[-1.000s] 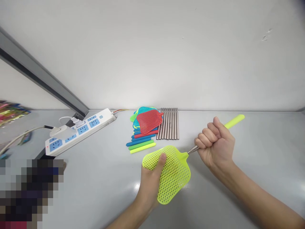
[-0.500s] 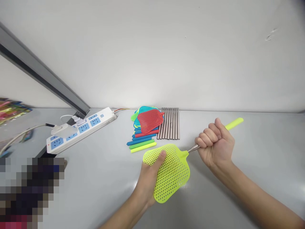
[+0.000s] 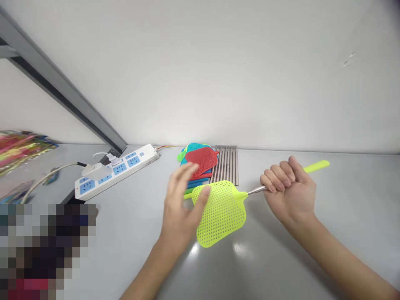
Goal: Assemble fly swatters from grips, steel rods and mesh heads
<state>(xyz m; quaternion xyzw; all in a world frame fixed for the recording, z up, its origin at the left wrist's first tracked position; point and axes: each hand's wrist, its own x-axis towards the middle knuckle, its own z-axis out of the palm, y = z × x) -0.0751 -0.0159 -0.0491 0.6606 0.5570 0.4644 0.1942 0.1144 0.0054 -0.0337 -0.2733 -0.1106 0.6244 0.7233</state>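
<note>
Now the left hand (image 3: 179,208) has let go of the yellow-green perforated plastic fly swatter (image 3: 221,210), fingers spread, thumb just touching its left edge. The right hand (image 3: 290,193) stays clenched around its one metal rod, holding it above the grey table (image 3: 343,216). Far behind lie nine steel rods (image 3: 227,164) and one white power strip (image 3: 117,171).

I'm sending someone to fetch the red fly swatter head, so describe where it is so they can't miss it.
Start at the white power strip by the back wall of the grey table; just to its right lies a pile of coloured swatter parts beside a row of metal rods. The red swatter head lies on top, the only red mesh there, above turquoise and green ones.
</note>
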